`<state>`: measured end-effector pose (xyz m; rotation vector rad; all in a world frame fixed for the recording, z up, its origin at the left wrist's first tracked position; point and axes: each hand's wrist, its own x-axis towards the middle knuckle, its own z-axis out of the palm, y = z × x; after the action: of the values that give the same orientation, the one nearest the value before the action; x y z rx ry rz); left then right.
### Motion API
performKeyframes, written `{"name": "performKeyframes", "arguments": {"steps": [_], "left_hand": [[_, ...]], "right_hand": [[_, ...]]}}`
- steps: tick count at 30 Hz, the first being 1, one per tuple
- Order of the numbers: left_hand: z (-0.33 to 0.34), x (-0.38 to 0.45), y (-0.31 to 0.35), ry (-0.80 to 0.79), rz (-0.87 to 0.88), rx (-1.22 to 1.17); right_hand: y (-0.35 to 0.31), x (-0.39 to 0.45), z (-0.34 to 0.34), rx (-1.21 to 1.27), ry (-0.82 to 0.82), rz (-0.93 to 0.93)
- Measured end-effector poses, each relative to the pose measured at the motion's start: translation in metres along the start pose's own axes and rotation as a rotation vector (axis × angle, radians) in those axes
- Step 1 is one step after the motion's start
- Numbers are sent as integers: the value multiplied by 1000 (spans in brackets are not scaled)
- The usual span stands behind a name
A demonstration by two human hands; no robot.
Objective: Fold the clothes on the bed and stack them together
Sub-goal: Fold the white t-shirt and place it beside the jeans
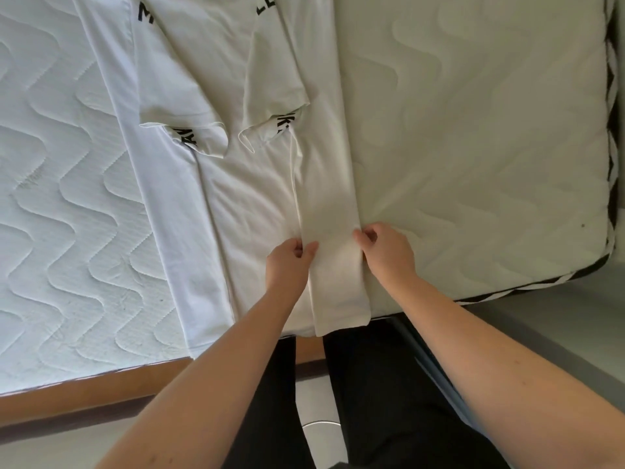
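A white T-shirt (257,184) carries black capital letters, all cut off by folds. Beyond the left hand (287,262), one sleeve edge shows "AV". Beyond the right hand (385,248), the other sleeve edge shows what looks like "K". Farther off, near the picture's top edge, fragments read "M" and "LE". No whole word can be read.

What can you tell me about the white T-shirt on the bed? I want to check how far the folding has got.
The white T-shirt looks like soft cotton and lies flat on the quilted mattress, its hem hanging slightly over the near edge. Both long sides are folded inward, and both short sleeves, with black lettering partly showing, lie turned over the middle. The left hand and right hand each pinch an edge of the right-side folded strip near the hem.
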<state>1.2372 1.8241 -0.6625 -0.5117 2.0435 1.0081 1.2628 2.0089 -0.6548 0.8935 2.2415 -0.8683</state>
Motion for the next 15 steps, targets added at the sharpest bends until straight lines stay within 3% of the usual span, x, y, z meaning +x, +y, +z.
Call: {"name": "performKeyframes", "arguments": {"steps": [5,9,11,15], "left_hand": [[7,-14,-21,-66,-10,99],[19,-24,-42,-168,13,220],[25,-30,-49,-217,42,282],[28,-34,-56,-246,-4,237]], "right_hand": [[22,-28,15,-58,-157,-27],[35,-41,23,17,-125,15],[38,-48,26,-15,-203,22],[52,-60,25,-60,-309,75]]}}
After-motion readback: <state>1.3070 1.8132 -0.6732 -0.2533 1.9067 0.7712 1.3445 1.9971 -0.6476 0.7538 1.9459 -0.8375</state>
